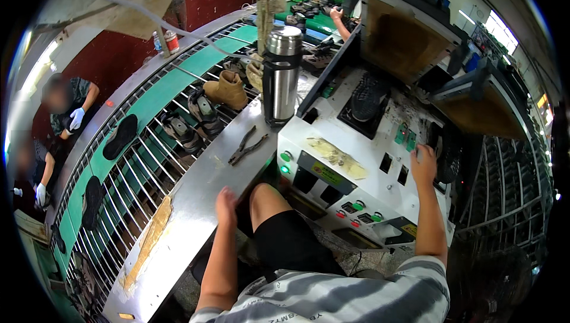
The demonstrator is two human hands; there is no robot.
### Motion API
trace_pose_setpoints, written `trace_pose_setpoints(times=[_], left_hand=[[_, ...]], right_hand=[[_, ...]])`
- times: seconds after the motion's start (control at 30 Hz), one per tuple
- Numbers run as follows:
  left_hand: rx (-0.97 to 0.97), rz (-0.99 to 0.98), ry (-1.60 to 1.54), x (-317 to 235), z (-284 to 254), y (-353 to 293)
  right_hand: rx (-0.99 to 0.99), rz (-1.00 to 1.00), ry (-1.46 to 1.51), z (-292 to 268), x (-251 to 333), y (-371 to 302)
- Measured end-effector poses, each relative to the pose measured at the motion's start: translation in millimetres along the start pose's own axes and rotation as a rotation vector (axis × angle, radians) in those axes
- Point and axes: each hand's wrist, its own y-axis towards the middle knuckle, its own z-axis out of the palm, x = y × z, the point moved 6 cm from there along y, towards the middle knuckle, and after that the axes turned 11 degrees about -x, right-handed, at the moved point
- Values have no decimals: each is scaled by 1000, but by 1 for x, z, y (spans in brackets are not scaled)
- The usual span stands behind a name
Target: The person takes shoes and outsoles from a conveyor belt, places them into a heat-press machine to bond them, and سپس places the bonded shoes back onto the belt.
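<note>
My right hand (423, 167) is at the white machine's top (368, 162), its fingers reaching forward with nothing seen in them. Just beyond its fingertips sits a pair of small green blocks (405, 137). A dark shoe (451, 160) stands in the machine's right station, close beside that hand. Another black shoe (369, 98) rests sole-down on a dark pad in the left station, under a raised lid (404, 38). My left hand (225, 205), smeared by motion, is over the edge of the steel table (196, 210). Pliers (248, 146) lie on that table beyond it.
A steel thermos (281, 79) stands at the table's far end. Left of it runs a roller conveyor (127, 204) carrying a tan boot (226, 89), sandals (181, 133) and dark soles (120, 137). Two people (71, 103) work across it; another person's arm (340, 23) shows behind the lid.
</note>
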Motion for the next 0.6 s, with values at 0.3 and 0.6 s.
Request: trace_pose_setpoints(times=[0.3, 0.6], left_hand=[[462, -278, -146, 36, 219, -54], [103, -230, -147, -2, -28, -29]], right_hand=[[243, 558, -412, -51, -139, 41], [242, 757, 56, 37, -275, 72]])
